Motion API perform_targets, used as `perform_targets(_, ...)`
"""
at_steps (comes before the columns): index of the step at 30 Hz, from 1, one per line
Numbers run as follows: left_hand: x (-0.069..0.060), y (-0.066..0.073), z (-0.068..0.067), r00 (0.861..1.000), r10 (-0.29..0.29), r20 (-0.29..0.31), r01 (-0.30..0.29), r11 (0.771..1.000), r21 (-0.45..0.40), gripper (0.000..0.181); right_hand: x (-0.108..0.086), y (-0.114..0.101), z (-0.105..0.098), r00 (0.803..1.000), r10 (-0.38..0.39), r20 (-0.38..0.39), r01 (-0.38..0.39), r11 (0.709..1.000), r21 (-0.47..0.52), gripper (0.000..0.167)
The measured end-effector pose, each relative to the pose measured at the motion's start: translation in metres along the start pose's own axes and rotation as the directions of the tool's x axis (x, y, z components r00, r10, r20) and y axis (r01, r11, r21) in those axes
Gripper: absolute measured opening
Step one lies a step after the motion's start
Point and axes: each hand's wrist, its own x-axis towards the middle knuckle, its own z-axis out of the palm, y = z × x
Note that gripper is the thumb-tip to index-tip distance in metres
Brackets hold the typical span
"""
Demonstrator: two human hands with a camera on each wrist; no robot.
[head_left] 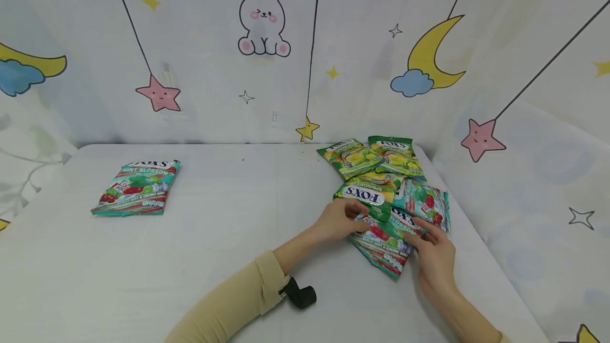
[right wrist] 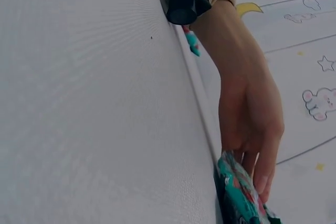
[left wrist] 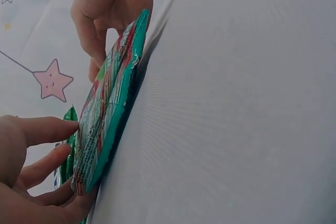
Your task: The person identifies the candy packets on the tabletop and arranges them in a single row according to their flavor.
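Note:
A teal and red candy bag [head_left: 381, 245] lies at a slant on the table's right part, a hand at each side of it. My left hand [head_left: 337, 221] grips its upper left edge, thumb on the front, beside a green and yellow bag [head_left: 367, 195]. On the opposite edge my right hand [head_left: 436, 258] holds the same bag between thumb and fingers. The left wrist view shows the bag [left wrist: 105, 108] edge-on, with my left hand [left wrist: 31, 171] at its near end and my right hand [left wrist: 113, 9] at its far end. Its top part tucks against neighbouring bags.
Behind the hands lie two more green and yellow bags [head_left: 350, 158] [head_left: 395, 156] and another teal bag [head_left: 424, 202], some overlapping. A separate teal bag [head_left: 138, 188] lies at the table's far left. A patterned curtain [head_left: 214, 68] stands behind the white table [head_left: 238, 226].

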Motion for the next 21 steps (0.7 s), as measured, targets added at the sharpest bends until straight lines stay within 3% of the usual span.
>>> perform_targets(6, -0.001, 0.003, 0.000, 1.000, -0.016, -0.015, 0.016, 0.999, -0.029, 0.028, -0.002, 0.001, 0.002, 1.000, 0.000, -0.011, 0.000, 0.999, 0.047, 0.050)
perform_targets(15, -0.002, 0.003, 0.002, 0.997, -0.074, -0.024, 0.069, 0.986, -0.152, 0.025, -0.009, -0.001, 0.003, 0.999, 0.000, -0.050, 0.008, 0.988, 0.154, 0.051)
perform_targets(21, -0.002, 0.003, 0.003, 0.996, -0.065, -0.056, 0.053, 0.979, -0.195, 0.022, -0.012, 0.000, 0.004, 0.997, 0.053, -0.048, -0.040, 0.971, 0.235, 0.050)
